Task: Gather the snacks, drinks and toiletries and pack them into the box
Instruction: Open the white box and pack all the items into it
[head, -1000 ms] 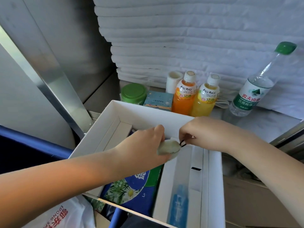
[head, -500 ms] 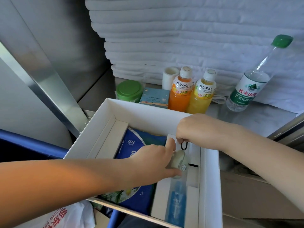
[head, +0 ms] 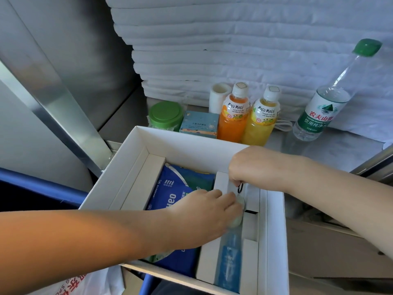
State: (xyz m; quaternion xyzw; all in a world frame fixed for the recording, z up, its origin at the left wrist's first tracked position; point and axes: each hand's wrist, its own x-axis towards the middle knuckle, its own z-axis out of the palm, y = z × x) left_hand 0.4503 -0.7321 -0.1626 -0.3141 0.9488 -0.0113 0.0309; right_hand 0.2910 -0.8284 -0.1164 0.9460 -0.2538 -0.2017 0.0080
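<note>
Hands meet over the right-hand slot of the white box [head: 191,138]. The left hand [head: 204,218] reaches across the box, its fingers [head: 225,199] close together and curled down over a pale-green pouch [head: 235,222], holding it in the slot. Only the pouch's edge shows past the fingertips. The right hand [head: 253,167] comes in from the right with its fingers bunched, pinching a black loop [head: 240,187] at the pouch's upper end. A blue tube [head: 230,258] lies in the same slot, just below the pouch. A blue pack [head: 170,194] fills the box's wide middle part, partly under the left forearm.

On the bench [head: 340,150] behind the box stand a green-lidded jar [head: 166,113], a small teal carton [head: 198,124], a white roll [head: 219,96], an orange drink [head: 232,122], a yellow drink [head: 261,124] touching it, and a water bottle [head: 319,116] well to the right. A plastic bag [head: 95,282] shows at the lower left.
</note>
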